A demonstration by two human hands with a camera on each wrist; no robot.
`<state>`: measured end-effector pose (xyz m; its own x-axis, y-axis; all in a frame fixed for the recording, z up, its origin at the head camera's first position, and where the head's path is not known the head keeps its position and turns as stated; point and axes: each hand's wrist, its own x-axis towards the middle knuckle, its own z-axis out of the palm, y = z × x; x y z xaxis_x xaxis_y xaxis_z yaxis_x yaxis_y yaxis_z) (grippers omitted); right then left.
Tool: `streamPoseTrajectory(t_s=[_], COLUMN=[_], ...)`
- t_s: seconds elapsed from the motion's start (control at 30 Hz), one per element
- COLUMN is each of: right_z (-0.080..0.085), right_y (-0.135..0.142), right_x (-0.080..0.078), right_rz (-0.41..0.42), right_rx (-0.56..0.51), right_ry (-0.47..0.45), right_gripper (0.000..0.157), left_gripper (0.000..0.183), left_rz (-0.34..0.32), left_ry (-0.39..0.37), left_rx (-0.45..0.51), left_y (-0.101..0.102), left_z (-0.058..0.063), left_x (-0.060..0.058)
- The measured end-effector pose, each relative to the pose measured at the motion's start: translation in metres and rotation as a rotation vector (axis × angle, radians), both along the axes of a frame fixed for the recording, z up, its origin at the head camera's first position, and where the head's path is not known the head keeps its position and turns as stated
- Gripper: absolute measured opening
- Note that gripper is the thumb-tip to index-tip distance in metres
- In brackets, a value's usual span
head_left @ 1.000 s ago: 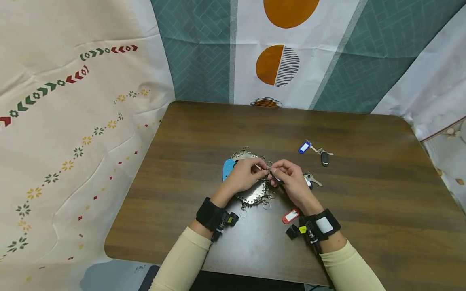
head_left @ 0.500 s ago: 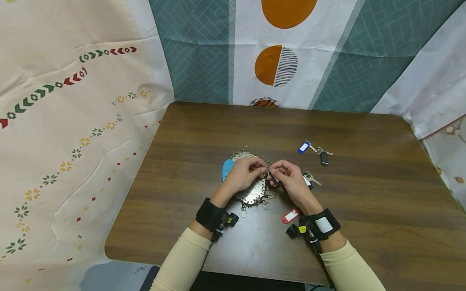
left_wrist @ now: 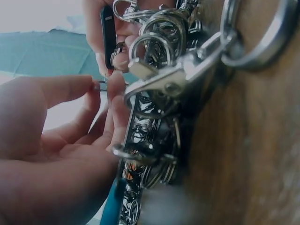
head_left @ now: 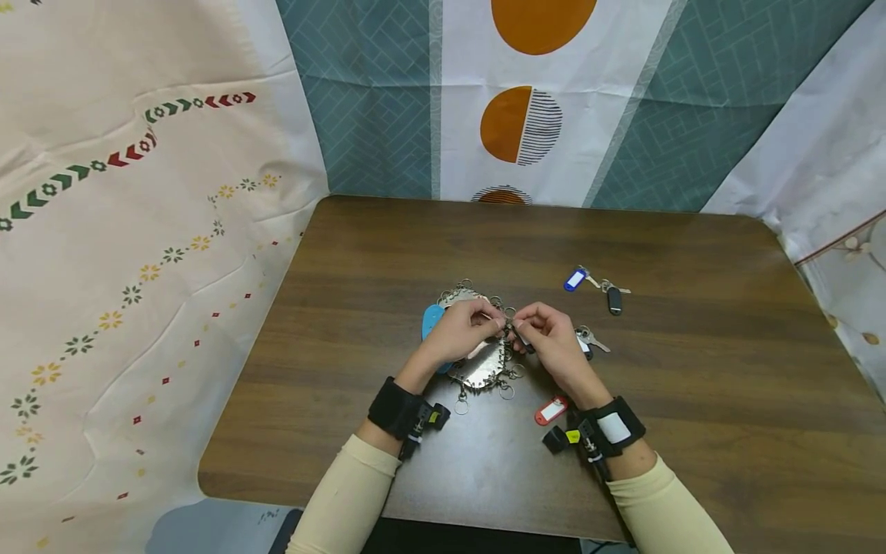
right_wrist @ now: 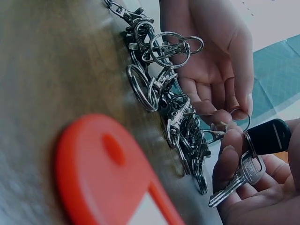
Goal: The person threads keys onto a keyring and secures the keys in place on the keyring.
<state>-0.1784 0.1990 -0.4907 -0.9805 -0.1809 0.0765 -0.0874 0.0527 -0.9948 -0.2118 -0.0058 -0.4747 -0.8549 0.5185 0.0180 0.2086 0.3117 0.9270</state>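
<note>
A split key ring [right_wrist: 243, 114] is pinched between the thumb and fingers of my left hand [head_left: 462, 332], over the edge of a round silver metal plate [head_left: 481, 371]. Metal clasps [right_wrist: 174, 49] with rings hang around the plate's rim. My right hand [head_left: 552, 342] faces it and holds a small black key tag [right_wrist: 269, 136], with a silver key [right_wrist: 240, 182] hanging from the tag's own ring. The fingertips of both hands nearly meet at the pinched ring. Partly hidden under my left hand is a flat blue piece [head_left: 432, 318] by the plate.
On the wooden table [head_left: 332, 400], a red key tag [head_left: 551, 410] lies near my right wrist. Another key [head_left: 594, 339] with a dark tag is just beyond that hand. Farther back lie a blue key tag [head_left: 574, 278] and a black one [head_left: 614, 300], with keys.
Both hands stay almost in place, with small finger movements around the ring and the black tag. The head view has shifted slightly, so the wall cloths appear farther left.
</note>
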Motion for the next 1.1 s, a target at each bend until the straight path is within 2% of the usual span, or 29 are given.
streamPoseTrajectory(t_s=[0.17,0.37,0.87,1.1], right_z=[0.0005,0.0005,-0.0012,-0.0025], right_y=[0.0003,0.0016,0.0042,0.005], right_x=[0.0,-0.0001,-0.0014,-0.0025], right_rz=[0.001,0.004,0.049,0.058], right_rx=[-0.004,-0.052,-0.092,-0.111], right_ry=[-0.013,-0.05,-0.053,-0.059], right_gripper=[0.016,0.019,0.02,0.022], left_gripper=[0.019,0.019,0.015,0.014], left_rz=[-0.043,-0.061,-0.062,-0.039], left_ry=[0.018,0.055,0.188,0.187], left_rx=[0.004,-0.003,-0.08,-0.082], left_y=[-0.0012,-0.0025,-0.0052,-0.0038], left_z=[0.0007,0.0015,0.0059,0.0033], left_x=[-0.0002,0.0001,-0.0006,-0.0019])
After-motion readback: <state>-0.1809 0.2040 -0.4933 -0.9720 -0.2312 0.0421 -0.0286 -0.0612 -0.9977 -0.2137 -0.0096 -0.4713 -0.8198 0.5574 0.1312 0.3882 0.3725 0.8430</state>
